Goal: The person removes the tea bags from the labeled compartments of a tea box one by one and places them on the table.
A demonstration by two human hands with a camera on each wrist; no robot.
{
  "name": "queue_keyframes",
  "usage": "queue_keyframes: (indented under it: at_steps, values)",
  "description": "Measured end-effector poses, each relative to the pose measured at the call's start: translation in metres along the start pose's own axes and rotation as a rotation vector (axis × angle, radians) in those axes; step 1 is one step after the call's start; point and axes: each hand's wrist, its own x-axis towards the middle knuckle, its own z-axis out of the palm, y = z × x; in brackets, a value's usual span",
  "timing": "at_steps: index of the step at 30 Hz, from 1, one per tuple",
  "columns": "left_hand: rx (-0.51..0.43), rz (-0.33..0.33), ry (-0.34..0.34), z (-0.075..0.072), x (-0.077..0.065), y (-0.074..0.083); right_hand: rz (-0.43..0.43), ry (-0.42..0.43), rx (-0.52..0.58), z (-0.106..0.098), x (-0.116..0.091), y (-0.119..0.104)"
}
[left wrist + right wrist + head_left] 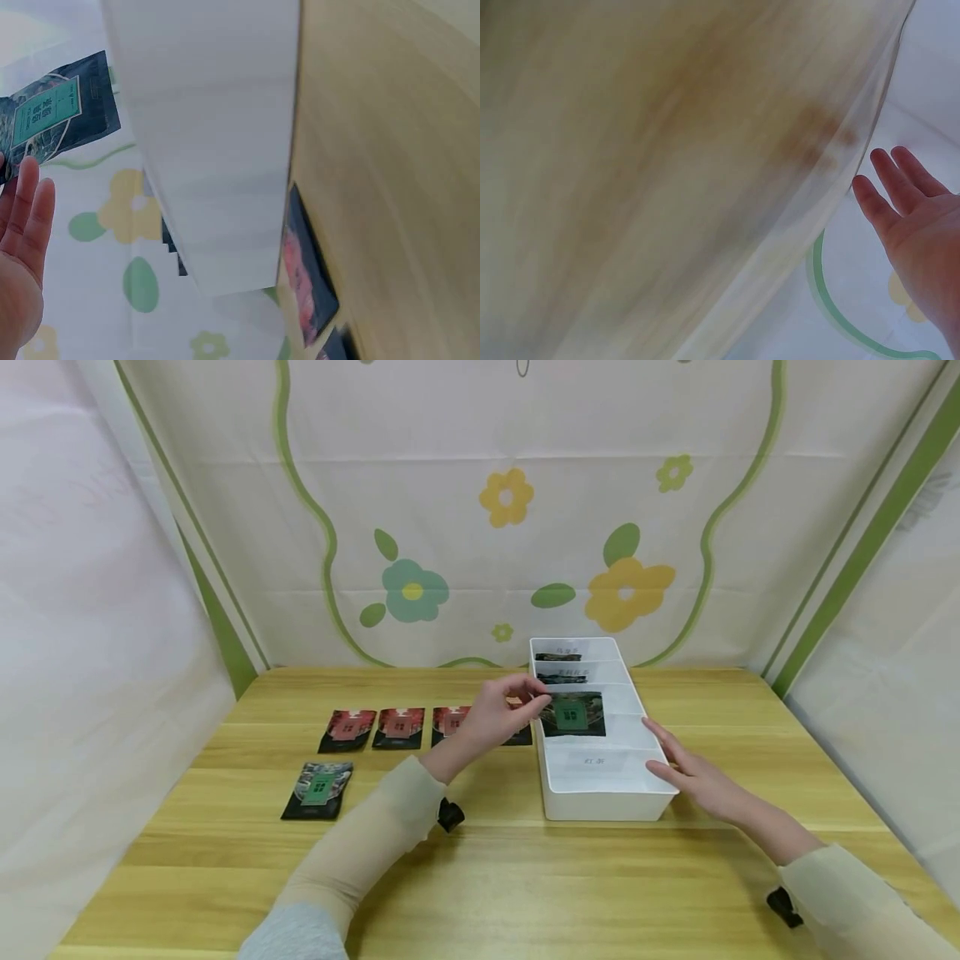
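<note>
My left hand (498,712) pinches a dark tea packet (576,714) with a green label by its left edge. It holds the packet over the middle of a white divided box (606,805). In the left wrist view the packet (64,112) is beside the fingers, above the box's pale side wall (217,150). My right hand (697,778) rests against the box's right side with its fingers extended. Dark packets (562,678) stand in the two rear compartments. The front compartment carries a printed label and shows a bare white floor.
Left of the box, several red-labelled packets (399,728) lie in a row, the rightmost ones partly behind my left hand. Nearer me lies one green-labelled packet (318,790). A flower-printed curtain (465,527) closes off the back of the wooden table (495,893).
</note>
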Motion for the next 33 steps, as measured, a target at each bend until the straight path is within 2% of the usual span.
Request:
queue_keyframes:
  at_steps: [4, 9, 12, 18, 25, 33]
  values:
    - [-0.073, 0.015, 0.023, -0.009, -0.005, 0.008, -0.003, -0.002, 0.005, -0.001, 0.000, -0.001]
    - [-0.107, 0.062, 0.017, -0.019, -0.013, 0.014, -0.008, 0.000, 0.002, 0.000, 0.000, -0.002]
    - [-0.071, 0.111, 0.002, -0.024, -0.020, 0.017, -0.014, 0.003, 0.002, 0.000, 0.000, -0.002]
    - [0.083, 0.204, 0.004, -0.037, -0.035, 0.018, -0.023, 0.001, -0.005, 0.000, -0.001, -0.002]
    - [0.126, 0.175, 0.009, -0.062, -0.055, 0.021, -0.023, 0.001, -0.026, 0.000, -0.001, -0.004]
    - [0.220, 0.123, 0.101, -0.099, -0.082, 0.020, -0.024, -0.004, -0.012, 0.000, -0.001, -0.002]
